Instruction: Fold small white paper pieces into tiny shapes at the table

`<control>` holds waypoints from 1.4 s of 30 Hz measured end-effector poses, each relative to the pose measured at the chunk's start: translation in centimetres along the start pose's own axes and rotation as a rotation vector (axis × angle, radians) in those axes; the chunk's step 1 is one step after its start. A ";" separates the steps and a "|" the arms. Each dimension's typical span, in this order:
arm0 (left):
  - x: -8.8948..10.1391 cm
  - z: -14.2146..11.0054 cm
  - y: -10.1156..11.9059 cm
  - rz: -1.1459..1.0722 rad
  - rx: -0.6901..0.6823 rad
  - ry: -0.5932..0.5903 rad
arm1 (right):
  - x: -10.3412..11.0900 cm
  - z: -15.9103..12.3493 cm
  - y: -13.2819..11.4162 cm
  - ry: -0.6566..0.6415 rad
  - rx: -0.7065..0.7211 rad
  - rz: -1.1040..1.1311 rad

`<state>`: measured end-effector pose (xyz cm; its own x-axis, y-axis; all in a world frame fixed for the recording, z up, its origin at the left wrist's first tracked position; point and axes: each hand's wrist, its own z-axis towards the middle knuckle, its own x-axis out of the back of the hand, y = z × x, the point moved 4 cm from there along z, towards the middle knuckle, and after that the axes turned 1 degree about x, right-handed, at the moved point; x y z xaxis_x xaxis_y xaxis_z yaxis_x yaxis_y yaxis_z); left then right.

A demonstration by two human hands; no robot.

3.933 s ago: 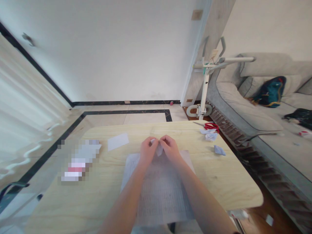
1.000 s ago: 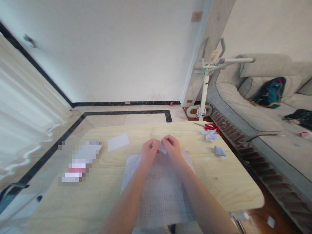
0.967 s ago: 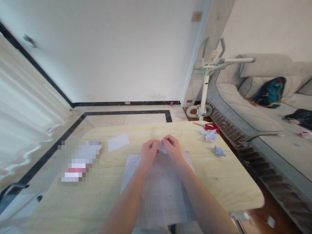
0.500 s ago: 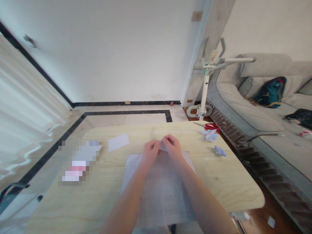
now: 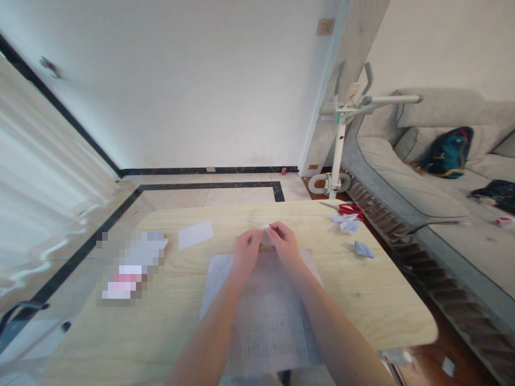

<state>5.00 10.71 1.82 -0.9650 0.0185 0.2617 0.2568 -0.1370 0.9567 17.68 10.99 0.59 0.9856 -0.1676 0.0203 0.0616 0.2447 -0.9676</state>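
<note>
Looks like the paper (image 5: 265,236) shifted up a bit; your left hand (image 5: 246,250) and right hand (image 5: 284,242) are pinching it, fingers curled nearly closed, above the desk (image 5: 374,300).

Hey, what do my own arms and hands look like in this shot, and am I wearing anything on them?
Your left hand and right hand are bare, with no gloves. Both forearms are uncovered as far as the picture shows, with no sleeves, watch or bracelet in view. Rings or nail details are too small to tell.
</note>
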 end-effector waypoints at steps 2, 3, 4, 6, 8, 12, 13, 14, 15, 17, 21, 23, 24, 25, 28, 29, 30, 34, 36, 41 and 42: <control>0.1 -0.1 0.3 0.009 0.001 0.005 | 0.1 0.0 0.2 0.010 -0.004 0.000; 0.1 -0.1 0.4 0.014 0.000 0.004 | 0.1 0.0 0.2 0.019 -0.004 -0.002; 0.1 -0.1 0.5 0.016 -0.001 0.005 | 0.1 0.0 0.3 0.028 -0.003 -0.004; 0.2 -0.2 0.8 0.018 0.000 0.008 | 0.2 0.0 0.4 0.043 -0.006 -0.007; 0.3 -0.2 0.9 0.021 0.005 0.008 | 0.1 0.0 0.5 0.044 -0.023 0.001; 0.5 -0.3 1.1 0.027 -0.007 0.026 | -0.1 -0.1 0.4 0.012 -0.083 0.038; 0.5 -0.3 1.1 0.024 -0.009 0.040 | -0.1 -0.1 0.4 0.010 -0.091 0.040; 0.6 -0.3 1.1 0.021 -0.009 0.057 | -0.1 -0.1 0.3 0.010 -0.095 0.038; 0.7 -0.3 1.1 0.017 -0.008 0.077 | -0.1 -0.1 0.3 0.010 -0.095 0.037; 0.8 -0.3 1.1 0.005 -0.004 0.110 | -0.1 -0.1 0.3 0.004 -0.087 0.036; 0.9 -0.2 1.0 -0.035 0.014 0.118 | -0.1 -0.1 0.3 -0.005 -0.063 0.012; 0.8 -0.2 0.8 -0.060 0.027 0.110 | -0.1 -0.1 0.3 -0.002 -0.055 0.000; 0.7 -0.2 0.7 -0.076 0.031 0.104 | -0.1 -0.1 0.3 0.003 -0.052 -0.003; 0.6 -0.1 0.6 -0.094 0.033 0.094 | 0.0 -0.1 0.3 0.009 -0.049 -0.007; 0.3 -0.1 0.3 -0.153 0.053 0.064 | 0.1 -0.1 0.3 0.030 -0.041 -0.022; 0.2 -0.1 0.2 -0.167 0.062 0.058 | 0.1 -0.1 0.3 0.039 -0.038 -0.027; 0.1 -0.1 0.1 -0.173 0.067 0.055 | 0.2 -0.1 0.3 0.046 -0.034 -0.032; -0.3 -0.1 -0.4 -0.102 0.060 0.026 | 0.3 0.0 0.3 0.068 -0.028 -0.056; -0.4 -0.2 -0.7 -0.032 0.043 0.018 | 0.4 0.0 0.4 0.082 -0.038 -0.064; -0.2 -0.1 -0.6 0.105 -0.035 0.066 | 0.4 0.0 0.3 0.098 -0.030 -0.082; -0.1 -0.1 -0.6 0.101 -0.046 0.065 | 0.4 0.0 0.3 0.101 -0.030 -0.086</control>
<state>4.97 10.66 1.23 -0.9361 -0.0620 0.3463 0.3517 -0.1803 0.9186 18.10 11.06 0.29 0.9560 -0.2822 0.0800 0.1393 0.1970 -0.9704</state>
